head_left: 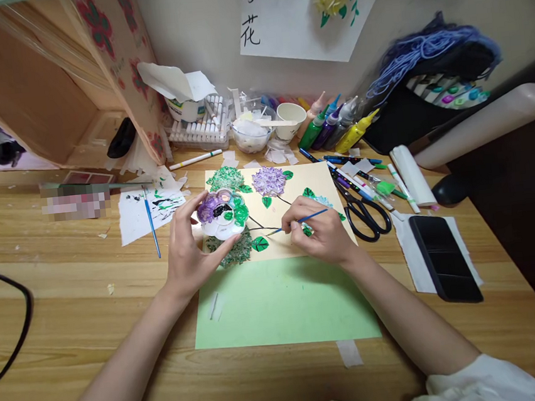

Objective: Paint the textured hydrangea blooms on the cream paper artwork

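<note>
My left hand [184,243] grips a small flower-shaped paint palette [225,228] by its edges, fingers and thumb on either side. Purple, black and green paint fill its wells. In my right hand [318,230] is a thin blue paintbrush [317,214], pinched between thumb and fingers, its tip at a dark painted stem. Under both hands lies a cream sheet [279,246] with textured flower heads: a purple one [268,180], a green one [226,178], a darker green one [237,252] partly behind the palette, and a pale blue one partly hidden by my right hand. Green leaves [260,244] sit beside them.
A green sheet [282,306] lies nearest me. To the right are black scissors [368,216], scattered pens and a black phone [446,259] on tissue. Paint bottles [358,130], a paper cup [290,119] and a marker box [198,122] stand behind. Another brush [151,221] rests on a stained tissue.
</note>
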### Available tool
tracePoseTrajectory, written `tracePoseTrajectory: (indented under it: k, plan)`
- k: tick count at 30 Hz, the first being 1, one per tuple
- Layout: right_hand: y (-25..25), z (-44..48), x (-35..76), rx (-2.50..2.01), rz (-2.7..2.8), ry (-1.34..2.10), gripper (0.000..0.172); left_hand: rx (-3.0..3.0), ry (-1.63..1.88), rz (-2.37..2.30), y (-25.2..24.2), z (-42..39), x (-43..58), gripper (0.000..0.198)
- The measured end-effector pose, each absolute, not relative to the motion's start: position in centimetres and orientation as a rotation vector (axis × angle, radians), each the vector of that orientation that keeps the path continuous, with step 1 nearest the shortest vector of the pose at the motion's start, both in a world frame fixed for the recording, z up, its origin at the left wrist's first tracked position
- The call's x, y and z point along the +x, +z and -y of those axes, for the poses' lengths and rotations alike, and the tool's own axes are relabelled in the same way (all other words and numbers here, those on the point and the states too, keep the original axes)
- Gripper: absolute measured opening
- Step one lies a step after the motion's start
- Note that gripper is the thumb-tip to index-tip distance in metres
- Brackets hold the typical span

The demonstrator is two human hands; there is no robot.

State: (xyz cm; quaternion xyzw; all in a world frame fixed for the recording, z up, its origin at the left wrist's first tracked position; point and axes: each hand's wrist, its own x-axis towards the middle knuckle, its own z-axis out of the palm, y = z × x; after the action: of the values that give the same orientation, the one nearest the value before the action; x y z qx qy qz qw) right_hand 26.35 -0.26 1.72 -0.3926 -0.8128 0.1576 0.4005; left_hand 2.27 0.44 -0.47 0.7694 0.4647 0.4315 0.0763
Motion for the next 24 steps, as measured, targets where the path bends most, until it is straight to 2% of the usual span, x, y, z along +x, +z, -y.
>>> tracePoseTrajectory:
  k: [24]
  plan:
    - [2.41,0.60,26.28,-0.979,2.005,0.382,0.018,2.310,1.257,-1.324,-0.49,-0.11,2.61,0.081]
